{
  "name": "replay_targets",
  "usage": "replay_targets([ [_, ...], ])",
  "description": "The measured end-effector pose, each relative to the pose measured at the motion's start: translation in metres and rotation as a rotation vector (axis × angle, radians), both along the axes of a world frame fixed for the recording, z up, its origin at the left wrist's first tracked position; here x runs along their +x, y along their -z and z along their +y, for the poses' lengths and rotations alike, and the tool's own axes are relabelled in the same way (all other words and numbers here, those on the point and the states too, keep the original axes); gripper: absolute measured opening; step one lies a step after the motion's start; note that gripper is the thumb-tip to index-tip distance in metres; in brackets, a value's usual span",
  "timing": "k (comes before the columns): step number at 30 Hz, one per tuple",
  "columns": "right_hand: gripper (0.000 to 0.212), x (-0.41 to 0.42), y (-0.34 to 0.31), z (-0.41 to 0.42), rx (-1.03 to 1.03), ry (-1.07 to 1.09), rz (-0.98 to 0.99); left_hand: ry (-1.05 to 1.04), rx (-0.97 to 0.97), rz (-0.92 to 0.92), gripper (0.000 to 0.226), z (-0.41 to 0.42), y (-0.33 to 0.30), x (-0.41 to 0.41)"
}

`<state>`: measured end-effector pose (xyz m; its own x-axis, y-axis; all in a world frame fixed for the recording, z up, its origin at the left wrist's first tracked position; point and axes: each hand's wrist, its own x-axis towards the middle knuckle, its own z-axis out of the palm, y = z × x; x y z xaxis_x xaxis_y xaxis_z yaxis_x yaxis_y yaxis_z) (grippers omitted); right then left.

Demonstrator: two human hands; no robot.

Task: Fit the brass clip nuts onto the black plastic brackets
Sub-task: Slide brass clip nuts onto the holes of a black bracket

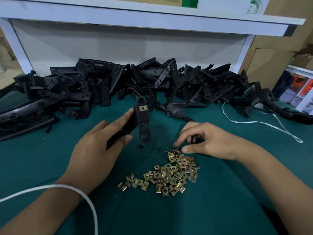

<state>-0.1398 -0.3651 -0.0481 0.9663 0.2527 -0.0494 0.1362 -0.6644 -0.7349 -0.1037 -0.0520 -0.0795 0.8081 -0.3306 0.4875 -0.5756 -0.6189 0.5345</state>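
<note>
My left hand point(100, 146) grips a black plastic bracket point(143, 119), held upright over the green cloth. One brass clip nut point(143, 108) sits on the bracket's upper part. A loose heap of brass clip nuts point(171, 175) lies on the cloth in front of me. My right hand point(205, 139) hovers at the far edge of that heap, fingers curled, thumb and fingertips down at the nearest nuts. Whether a nut is pinched between them cannot be made out.
A long pile of black plastic brackets point(118, 85) runs across the back of the green cloth point(220, 200). A white strap point(264, 122) lies at the right, another white strap point(81, 192) crosses my left wrist. White shelf frame point(152, 17) stands behind, cardboard boxes point(271, 53) at right.
</note>
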Motion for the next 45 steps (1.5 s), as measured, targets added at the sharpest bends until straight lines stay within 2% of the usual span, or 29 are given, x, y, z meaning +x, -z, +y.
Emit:
replay_targets([
  [10,0.017,-0.001,0.000,0.005,-0.026,0.038,-0.009,0.027,0.007,0.024,0.065,-0.001,0.001,0.001],
  [17,0.012,-0.002,0.000,0.017,0.466,0.046,-0.017,0.043,0.027,0.029,0.062,-0.001,0.003,0.001],
  [26,0.022,-0.004,0.013,0.050,0.780,0.008,-0.030,0.055,0.062,-0.016,0.065,-0.002,0.004,0.001],
  [29,0.029,-0.003,0.015,0.054,0.828,0.032,-0.088,0.049,0.055,-0.022,0.065,-0.002,0.005,0.002],
  [37,0.029,-0.003,0.017,0.057,0.814,0.033,-0.185,0.041,0.059,-0.018,0.064,-0.002,0.004,0.001],
  [45,0.018,-0.004,0.017,0.062,0.907,0.036,-0.167,0.043,0.048,-0.013,0.065,-0.002,0.005,0.001],
])
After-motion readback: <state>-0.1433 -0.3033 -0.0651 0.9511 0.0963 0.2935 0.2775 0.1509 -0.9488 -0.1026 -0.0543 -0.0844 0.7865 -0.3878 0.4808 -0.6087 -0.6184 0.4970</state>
